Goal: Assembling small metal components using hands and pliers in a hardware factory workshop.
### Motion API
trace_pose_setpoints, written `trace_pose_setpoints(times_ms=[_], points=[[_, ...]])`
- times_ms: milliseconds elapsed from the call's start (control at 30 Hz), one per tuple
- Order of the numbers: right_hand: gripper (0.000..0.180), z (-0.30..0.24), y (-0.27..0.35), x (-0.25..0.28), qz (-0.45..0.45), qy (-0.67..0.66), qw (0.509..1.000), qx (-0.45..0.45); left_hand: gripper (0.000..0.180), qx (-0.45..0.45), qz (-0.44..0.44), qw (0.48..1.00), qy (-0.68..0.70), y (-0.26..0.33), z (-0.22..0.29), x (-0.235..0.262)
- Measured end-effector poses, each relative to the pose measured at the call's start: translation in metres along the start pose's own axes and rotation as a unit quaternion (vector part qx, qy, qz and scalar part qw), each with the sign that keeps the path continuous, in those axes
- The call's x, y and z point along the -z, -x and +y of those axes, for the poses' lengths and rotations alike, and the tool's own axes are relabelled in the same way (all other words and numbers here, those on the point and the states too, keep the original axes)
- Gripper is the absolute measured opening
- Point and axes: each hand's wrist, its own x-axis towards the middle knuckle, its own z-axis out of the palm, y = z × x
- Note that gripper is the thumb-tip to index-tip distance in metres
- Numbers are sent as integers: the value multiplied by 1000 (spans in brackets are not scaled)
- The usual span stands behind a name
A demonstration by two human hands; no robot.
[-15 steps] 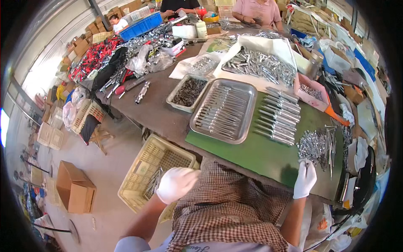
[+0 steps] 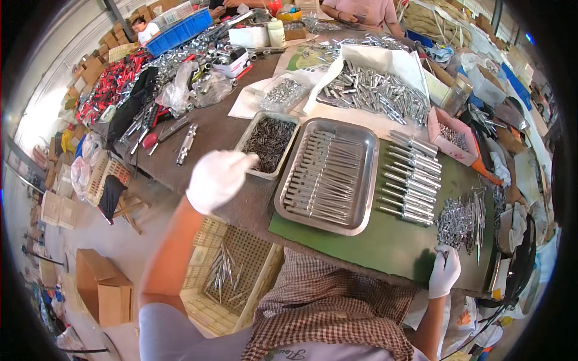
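The left hand (image 2: 218, 180) has been moved from above the yellow crate (image 2: 262, 289), off the near edge of the desk (image 2: 214, 123), up to the shallow tub (image 2: 289, 146) of small dark parts (image 2: 270, 138). The right hand (image 2: 445, 271) has been kept at the near edge, toward the right corner, and the view has been shifted a little.

The work is judged to be partway along. Slender rods (image 2: 325, 174) have been laid side by side in the metal tray (image 2: 368, 165), and thicker pieces with thin ends (image 2: 415, 177) have been lined up past its right edge on the green mat (image 2: 337, 245). Loose cylinders (image 2: 379, 90) are left in the white-lined box at the mat's far edge, a heap of small silver parts (image 2: 454, 222) is left near its right edge, and the tub of dark parts is well filled. Pointed metal rods (image 2: 224, 271) are scattered in the crate.

The left fingers are blurred, slightly bent and held over the tub's near left edge; whether anything is touched or gripped cannot be told. The right fingers are drawn close together just beside the silver heap's near edge; whether a small piece is pinched there cannot be told.
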Motion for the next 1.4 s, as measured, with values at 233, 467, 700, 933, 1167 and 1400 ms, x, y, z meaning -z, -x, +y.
trace_pose_setpoints(times_ms=[233,467,700,933,1167,1400], points=[[23,-26,-6,6,10,-141,981,-131,25,-6,-39,996,-77,-30,-130,-30],[14,-73,-52,-9,-47,-78,995,29,18,39,-109,982,-149,-74,-217,-73],[11,-96,-119,-19,-132,-46,980,143,33,292,-89,933,-190,-131,-260,-107],[12,-132,-173,-26,-194,5,958,211,43,421,-92,883,-187,-166,-301,-138],[11,-152,-199,-34,-220,34,931,288,47,439,-60,881,-166,-182,-319,-142],[14,-152,-205,-29,-257,65,925,272,42,443,-31,878,-181,-175,-321,-144]])
